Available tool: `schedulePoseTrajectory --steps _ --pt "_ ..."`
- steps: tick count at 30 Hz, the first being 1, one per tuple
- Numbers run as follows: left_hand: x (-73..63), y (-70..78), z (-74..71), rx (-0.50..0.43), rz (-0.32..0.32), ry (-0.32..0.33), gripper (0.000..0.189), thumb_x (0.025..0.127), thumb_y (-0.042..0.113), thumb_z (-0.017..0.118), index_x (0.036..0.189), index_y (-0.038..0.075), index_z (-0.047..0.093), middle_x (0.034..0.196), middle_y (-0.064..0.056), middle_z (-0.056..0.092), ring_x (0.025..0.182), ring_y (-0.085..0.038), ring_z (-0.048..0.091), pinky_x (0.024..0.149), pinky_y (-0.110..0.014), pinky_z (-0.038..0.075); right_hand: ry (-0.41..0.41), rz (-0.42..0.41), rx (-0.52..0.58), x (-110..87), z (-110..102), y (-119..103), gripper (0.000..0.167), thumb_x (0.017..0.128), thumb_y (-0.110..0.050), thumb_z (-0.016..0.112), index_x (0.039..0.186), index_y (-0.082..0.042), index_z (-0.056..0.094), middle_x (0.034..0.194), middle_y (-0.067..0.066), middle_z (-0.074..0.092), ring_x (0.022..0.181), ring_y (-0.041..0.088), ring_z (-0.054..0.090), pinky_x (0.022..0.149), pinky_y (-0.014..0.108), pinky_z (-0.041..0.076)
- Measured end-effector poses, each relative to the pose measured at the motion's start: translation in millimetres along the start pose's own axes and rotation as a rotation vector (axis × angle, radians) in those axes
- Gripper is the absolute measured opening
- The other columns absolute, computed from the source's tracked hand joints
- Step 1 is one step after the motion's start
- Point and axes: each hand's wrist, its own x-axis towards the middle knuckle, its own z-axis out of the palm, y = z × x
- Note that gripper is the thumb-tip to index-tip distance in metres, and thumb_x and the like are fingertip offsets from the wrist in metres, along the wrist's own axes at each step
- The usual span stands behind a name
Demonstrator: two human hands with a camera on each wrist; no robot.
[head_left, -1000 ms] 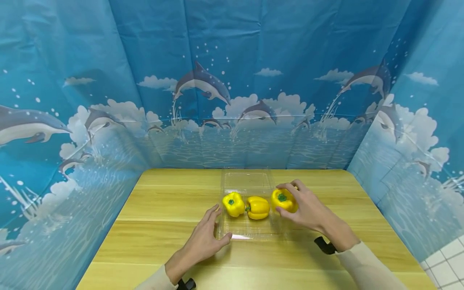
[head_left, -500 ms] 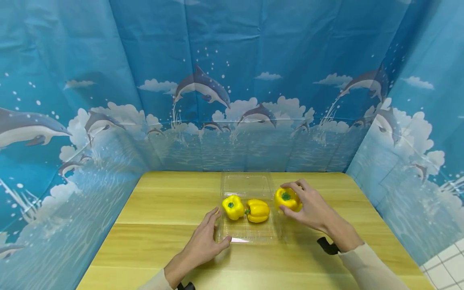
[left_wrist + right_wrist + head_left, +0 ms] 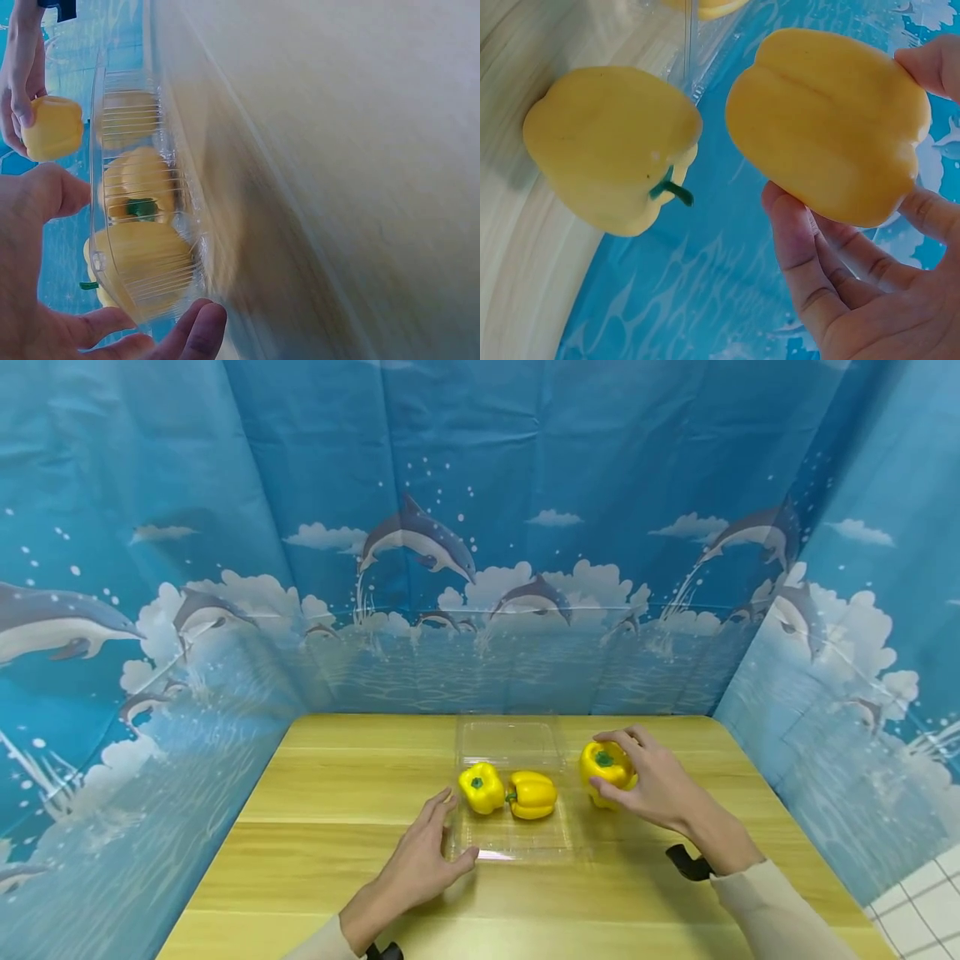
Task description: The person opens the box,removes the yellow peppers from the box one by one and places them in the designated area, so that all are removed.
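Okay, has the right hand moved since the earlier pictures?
Yes. In the head view, the right hand, holding a yellow pepper, has moved rightward, farther from the clear container.

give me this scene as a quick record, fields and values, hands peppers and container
right hand: holds a yellow pepper, raised above the table
left hand: beside the clear container, holding nothing, contact unclear
lid: open, at the container's far side
inside container: a left pepper and a right pepper
outside container: another pepper on the table, right of it
backdrop: blue, printed with dolphins
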Motion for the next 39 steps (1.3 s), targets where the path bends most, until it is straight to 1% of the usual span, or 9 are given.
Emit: schedulePoseTrajectory --steps 7,14,22,30,39 --pt "0.4 0.1 -1.0 -0.01 -0.001 -0.002 0.087 0.089 0.053 0.071 0.155 0.008 0.036 0.165 -0.004 0.021 0.131 -0.03 0.05 0.102 -0.053 0.046 0.024 0.001 -0.005 0.1 -3 7 0.057 0.087 -0.049 0.075 0.135 -0.023 0.057 0.118 0.004 0.055 0.075 0.014 0.052 0.062 0.031 0.048" --pt "1.7 -1.9 0.5 -0.004 0.008 0.004 0.085 0.089 0.052 0.07 0.153 0.006 0.038 0.164 -0.009 0.024 0.132 -0.032 0.049 0.101 -0.055 0.046 0.05 0.02 -0.022 -1.7 -8 14 0.059 0.087 -0.049 0.076 0.135 -0.02 0.058 0.117 0.007 0.056 0.079 0.017 0.053 0.064 0.034 0.048" --pt "1.8 -0.9 -0.1 -0.008 0.004 0.002 0.085 0.089 0.052 0.07 0.154 0.007 0.037 0.164 -0.008 0.024 0.134 -0.032 0.047 0.103 -0.055 0.045 0.068 0.041 -0.052 -4.6 -13 21 0.06 0.088 -0.048 0.075 0.137 -0.018 0.058 0.113 0.007 0.056 0.076 0.017 0.05 0.062 0.035 0.045" --pt "3.3 -2.1 0.3 -0.01 0.008 0.0 0.085 0.089 0.052 0.07 0.153 0.007 0.038 0.164 -0.008 0.023 0.133 -0.032 0.048 0.102 -0.054 0.046 0.09 0.054 -0.067 -6.9 -17 29 0.06 0.087 -0.047 0.076 0.136 -0.018 0.059 0.115 0.007 0.057 0.077 0.018 0.052 0.061 0.035 0.046" --pt "2.9 -1.9 -0.2 -0.012 -0.001 -0.001 0.085 0.089 0.052 0.07 0.154 0.008 0.037 0.164 -0.007 0.023 0.128 -0.029 0.053 0.101 -0.054 0.047 0.114 0.069 -0.083 -11.0 -18 41 0.059 0.086 -0.048 0.076 0.135 -0.018 0.06 0.122 0.011 0.058 0.083 0.024 0.056 0.062 0.039 0.046"
